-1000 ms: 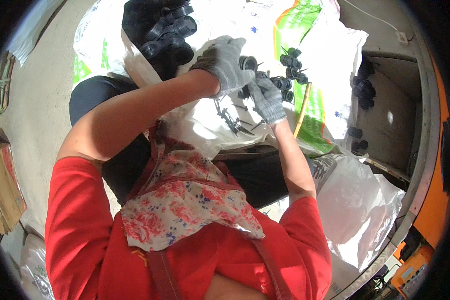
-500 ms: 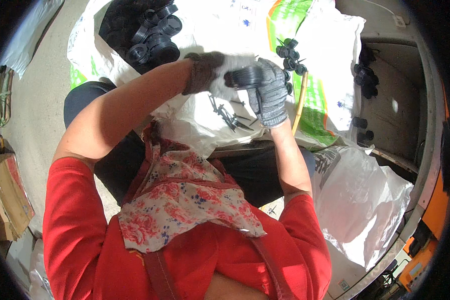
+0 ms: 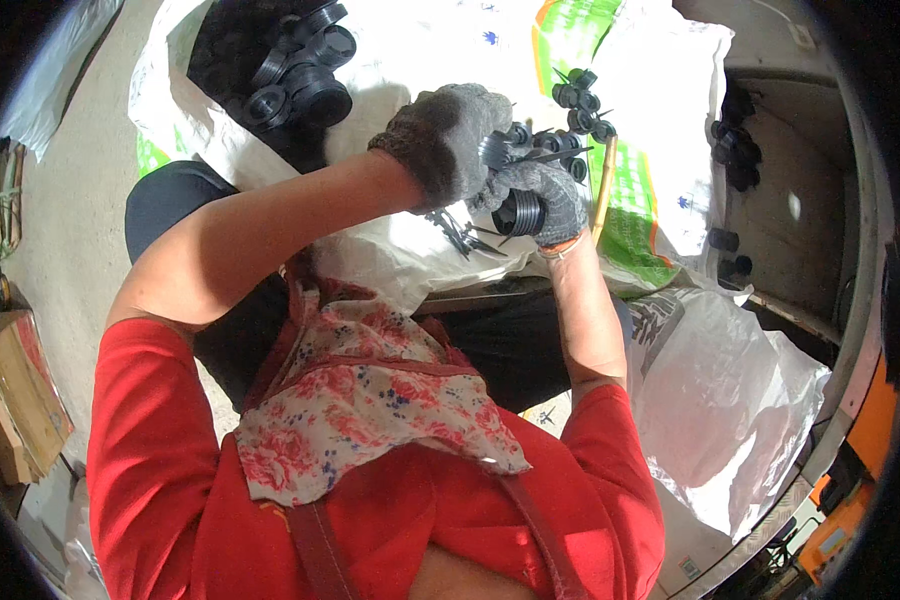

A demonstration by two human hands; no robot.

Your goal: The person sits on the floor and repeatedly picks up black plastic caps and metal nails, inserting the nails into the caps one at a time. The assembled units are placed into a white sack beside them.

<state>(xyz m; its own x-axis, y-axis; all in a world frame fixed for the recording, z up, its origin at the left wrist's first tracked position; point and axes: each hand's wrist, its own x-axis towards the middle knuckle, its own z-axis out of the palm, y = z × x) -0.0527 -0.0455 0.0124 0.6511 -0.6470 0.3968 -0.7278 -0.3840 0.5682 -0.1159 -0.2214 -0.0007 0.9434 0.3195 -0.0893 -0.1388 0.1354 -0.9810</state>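
Note:
Both of my hands wear grey knit gloves and are close together above the white sheeting. My left hand [image 3: 448, 145] is closed round a small ribbed black plastic piece [image 3: 494, 151]. A thin pointed black strip [image 3: 565, 155] sticks out rightward beside that piece; I cannot tell whether they are joined. My right hand [image 3: 562, 200] is closed on a larger ribbed black plastic cap [image 3: 520, 213], its open end facing left. Below my left hand lie several thin black offcuts [image 3: 462, 236], partly hidden by it. Small black round parts [image 3: 580, 100] lie beyond my right hand.
A pile of larger ribbed black caps [image 3: 315, 92] lies at the far left. A yellowish stick [image 3: 604, 190] rests beside my right hand on the white and green sack [image 3: 638, 215]. More black parts [image 3: 735, 150] lie in a grey recess at right, near a clear plastic bag [image 3: 725, 400].
My left hand has turned and now covers its piece from above. My right hand has moved slightly down, tilting the larger cap. The pointed strip now shows between the hands.

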